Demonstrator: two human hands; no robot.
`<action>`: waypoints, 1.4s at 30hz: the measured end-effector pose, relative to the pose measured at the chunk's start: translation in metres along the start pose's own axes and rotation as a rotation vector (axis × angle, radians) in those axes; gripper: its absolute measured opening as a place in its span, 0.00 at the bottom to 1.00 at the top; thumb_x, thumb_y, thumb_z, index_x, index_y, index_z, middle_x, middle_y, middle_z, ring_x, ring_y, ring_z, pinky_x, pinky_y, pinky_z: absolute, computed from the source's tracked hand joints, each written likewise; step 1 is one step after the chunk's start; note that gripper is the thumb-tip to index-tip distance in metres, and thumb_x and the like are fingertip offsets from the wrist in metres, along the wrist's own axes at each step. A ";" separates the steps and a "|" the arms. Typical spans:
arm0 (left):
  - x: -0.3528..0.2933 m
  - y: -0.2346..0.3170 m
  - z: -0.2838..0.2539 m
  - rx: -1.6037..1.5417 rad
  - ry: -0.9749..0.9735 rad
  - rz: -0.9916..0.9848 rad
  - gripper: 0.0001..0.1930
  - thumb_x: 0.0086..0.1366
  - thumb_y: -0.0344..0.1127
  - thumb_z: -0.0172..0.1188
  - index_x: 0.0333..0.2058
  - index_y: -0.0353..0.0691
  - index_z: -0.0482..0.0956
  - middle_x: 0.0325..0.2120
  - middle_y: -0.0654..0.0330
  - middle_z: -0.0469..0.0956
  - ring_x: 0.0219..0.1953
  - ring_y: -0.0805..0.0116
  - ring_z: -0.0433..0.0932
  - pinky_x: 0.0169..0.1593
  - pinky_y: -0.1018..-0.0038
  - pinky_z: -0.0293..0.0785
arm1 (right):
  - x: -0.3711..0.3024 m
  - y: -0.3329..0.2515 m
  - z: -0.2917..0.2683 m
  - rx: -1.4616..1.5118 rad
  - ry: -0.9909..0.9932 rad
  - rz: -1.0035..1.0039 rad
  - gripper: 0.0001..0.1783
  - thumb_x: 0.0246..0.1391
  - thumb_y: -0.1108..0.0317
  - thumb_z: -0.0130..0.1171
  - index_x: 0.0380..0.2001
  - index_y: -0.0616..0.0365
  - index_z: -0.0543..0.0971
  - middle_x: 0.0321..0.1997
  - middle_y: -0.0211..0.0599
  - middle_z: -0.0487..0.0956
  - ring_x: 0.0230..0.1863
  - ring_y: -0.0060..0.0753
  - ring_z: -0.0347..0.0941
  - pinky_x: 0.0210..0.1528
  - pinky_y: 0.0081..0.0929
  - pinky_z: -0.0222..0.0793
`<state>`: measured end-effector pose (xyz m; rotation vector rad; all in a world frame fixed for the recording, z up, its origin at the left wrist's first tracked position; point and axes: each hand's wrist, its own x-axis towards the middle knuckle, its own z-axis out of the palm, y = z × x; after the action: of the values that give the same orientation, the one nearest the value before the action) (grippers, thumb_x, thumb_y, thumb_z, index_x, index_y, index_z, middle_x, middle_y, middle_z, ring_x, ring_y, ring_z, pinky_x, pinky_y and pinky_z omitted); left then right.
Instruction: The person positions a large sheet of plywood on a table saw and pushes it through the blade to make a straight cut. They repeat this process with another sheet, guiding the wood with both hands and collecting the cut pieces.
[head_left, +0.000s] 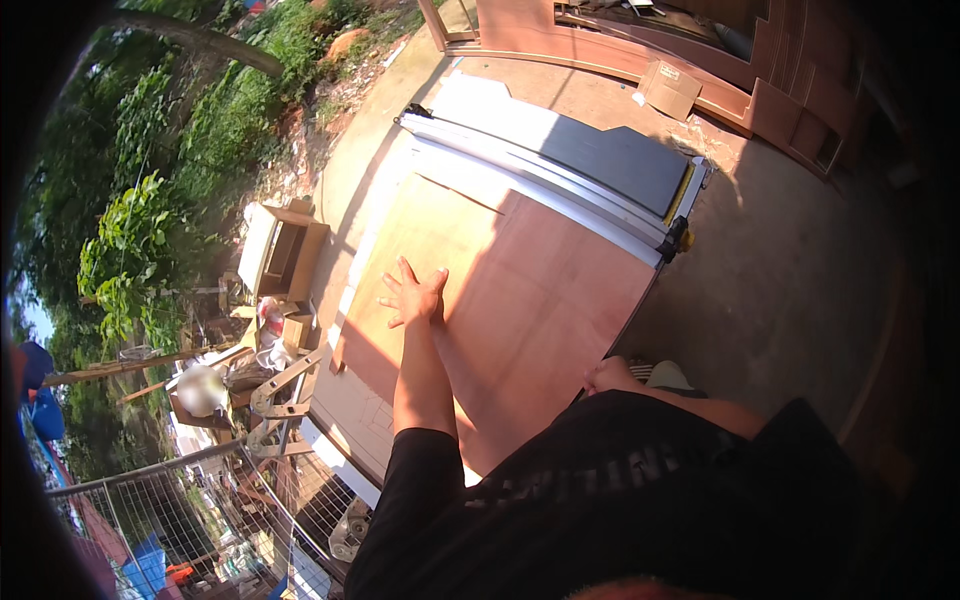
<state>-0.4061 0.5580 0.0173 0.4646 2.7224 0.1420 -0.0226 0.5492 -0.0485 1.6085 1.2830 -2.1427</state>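
Observation:
A large reddish-brown plywood sheet point(560, 290) lies flat across the table in front of me, partly in bright sun and partly in shade. My left hand point(415, 297) rests palm down on its sunlit part, fingers spread wide. At the sheet's right edge, close to my body, my right hand point(610, 375) is closed with the fingers curled at the edge; part of it is hidden by my shirt. Along the sheet's far side runs a long silver metal rail point(540, 178), with a dark clamp-like end piece point(676, 240) at its right.
Beyond the rail is a grey tabletop point(610, 160). A cardboard box point(670, 90) sits on the floor by brown wooden frames point(600, 60). To the left stand an open wooden box point(280, 250), a folded ladder point(283, 405) and wire mesh point(180, 520), with green plants behind.

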 end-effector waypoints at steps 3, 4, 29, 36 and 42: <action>0.002 0.000 0.001 -0.004 0.000 0.004 0.56 0.52 0.68 0.66 0.75 0.70 0.43 0.77 0.53 0.31 0.74 0.26 0.28 0.61 0.17 0.34 | -0.001 -0.002 -0.001 0.017 -0.014 0.008 0.13 0.61 0.70 0.60 0.25 0.68 0.81 0.21 0.38 0.80 0.21 0.29 0.78 0.26 0.30 0.72; 0.002 0.000 0.003 -0.002 -0.004 0.005 0.56 0.52 0.68 0.66 0.75 0.70 0.43 0.77 0.53 0.31 0.74 0.26 0.28 0.62 0.17 0.35 | 0.002 0.003 0.000 0.026 -0.015 0.015 0.13 0.61 0.70 0.60 0.25 0.68 0.81 0.21 0.38 0.80 0.21 0.29 0.78 0.26 0.30 0.72; 0.019 -0.004 0.001 -0.032 0.005 0.011 0.56 0.52 0.68 0.67 0.75 0.70 0.43 0.77 0.53 0.31 0.74 0.25 0.29 0.61 0.16 0.35 | 0.018 0.002 0.005 0.019 -0.034 -0.020 0.12 0.59 0.69 0.62 0.24 0.66 0.82 0.20 0.37 0.80 0.23 0.29 0.78 0.28 0.31 0.71; 0.029 -0.007 0.003 -0.030 0.008 0.011 0.56 0.53 0.68 0.67 0.75 0.70 0.43 0.77 0.55 0.32 0.74 0.25 0.28 0.60 0.16 0.37 | 0.017 -0.005 0.006 0.000 -0.020 -0.024 0.12 0.58 0.70 0.63 0.24 0.67 0.82 0.21 0.37 0.80 0.24 0.29 0.78 0.29 0.31 0.71; 0.032 -0.006 0.002 -0.025 0.008 -0.003 0.55 0.53 0.68 0.67 0.74 0.71 0.43 0.77 0.57 0.31 0.74 0.25 0.28 0.59 0.15 0.38 | 0.020 -0.010 0.007 -0.032 -0.024 -0.031 0.13 0.57 0.67 0.64 0.25 0.67 0.83 0.23 0.40 0.82 0.27 0.31 0.81 0.31 0.34 0.73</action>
<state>-0.4355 0.5629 0.0032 0.4532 2.7256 0.1773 -0.0414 0.5572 -0.0598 1.5557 1.3364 -2.1422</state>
